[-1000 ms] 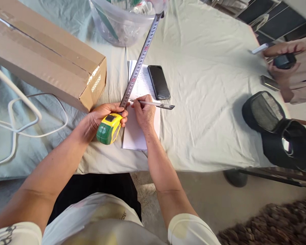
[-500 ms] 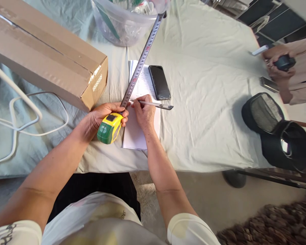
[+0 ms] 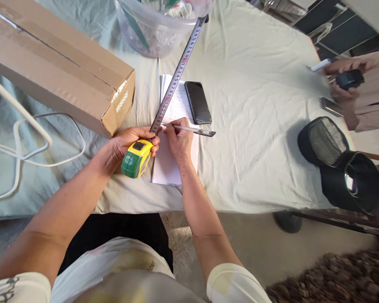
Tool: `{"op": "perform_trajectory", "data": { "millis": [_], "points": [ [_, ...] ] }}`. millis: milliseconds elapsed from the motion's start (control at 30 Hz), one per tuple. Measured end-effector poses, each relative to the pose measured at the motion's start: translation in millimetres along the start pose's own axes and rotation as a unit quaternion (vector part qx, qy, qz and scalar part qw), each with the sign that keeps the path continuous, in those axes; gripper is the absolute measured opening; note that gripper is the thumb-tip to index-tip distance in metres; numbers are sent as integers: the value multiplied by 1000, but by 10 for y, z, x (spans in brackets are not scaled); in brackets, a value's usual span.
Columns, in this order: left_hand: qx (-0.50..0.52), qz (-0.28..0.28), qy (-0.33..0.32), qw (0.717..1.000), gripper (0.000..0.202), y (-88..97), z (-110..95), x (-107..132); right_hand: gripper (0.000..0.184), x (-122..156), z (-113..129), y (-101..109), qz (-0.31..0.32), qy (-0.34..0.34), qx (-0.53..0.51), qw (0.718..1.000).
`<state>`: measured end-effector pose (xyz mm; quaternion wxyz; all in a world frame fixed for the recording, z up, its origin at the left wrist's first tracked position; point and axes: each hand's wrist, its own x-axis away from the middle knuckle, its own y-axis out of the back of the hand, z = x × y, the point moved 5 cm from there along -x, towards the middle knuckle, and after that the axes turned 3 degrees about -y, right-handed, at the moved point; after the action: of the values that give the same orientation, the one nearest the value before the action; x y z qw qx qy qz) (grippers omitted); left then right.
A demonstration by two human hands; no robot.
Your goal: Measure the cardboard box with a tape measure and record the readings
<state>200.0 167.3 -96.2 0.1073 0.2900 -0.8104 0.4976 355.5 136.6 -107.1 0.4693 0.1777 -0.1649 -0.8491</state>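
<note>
My left hand (image 3: 128, 141) is closed around a yellow and green tape measure (image 3: 137, 158). Its metal blade (image 3: 177, 75) is drawn out, slanting up and to the right over the paper, with the hooked end in front of the clear tub. In my right hand (image 3: 180, 139) is a pen (image 3: 198, 131), its tip down at the sheets of paper (image 3: 167, 168). Printed or written lines show on the upper part of the paper; the pen's tip is partly hidden by the fingers. A black phone (image 3: 198, 102) lies on the paper's right edge.
A long cardboard box (image 3: 66, 63) and a looped white cable (image 3: 47, 149) lie at left. Behind the paper stands a clear plastic tub (image 3: 164, 38) with assorted items. At right are an open black case (image 3: 328, 141) and another person's hands (image 3: 347, 90) around a dark object.
The view has shifted very slightly. Both hands, the tape measure and the pen keep almost the same places over the paper.
</note>
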Motion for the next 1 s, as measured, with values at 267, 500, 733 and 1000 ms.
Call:
{"op": "perform_trajectory", "data": {
  "millis": [267,500,733,1000],
  "points": [
    [-8,-4,4,1000,21,-4,-1,-6,13,0,14,-13,-1,4,7,1000],
    [2,10,-6,1000,21,4,6,-19,16,28,51,54,-32,3,3,999],
    [-8,2,-2,1000,19,-9,-3,13,17,23,69,47,-27,-7,-3,1000],
    [-7,-1,-1,1000,22,-26,-1,0,18,23,75,48,-30,-6,-8,1000]
  ]
}}
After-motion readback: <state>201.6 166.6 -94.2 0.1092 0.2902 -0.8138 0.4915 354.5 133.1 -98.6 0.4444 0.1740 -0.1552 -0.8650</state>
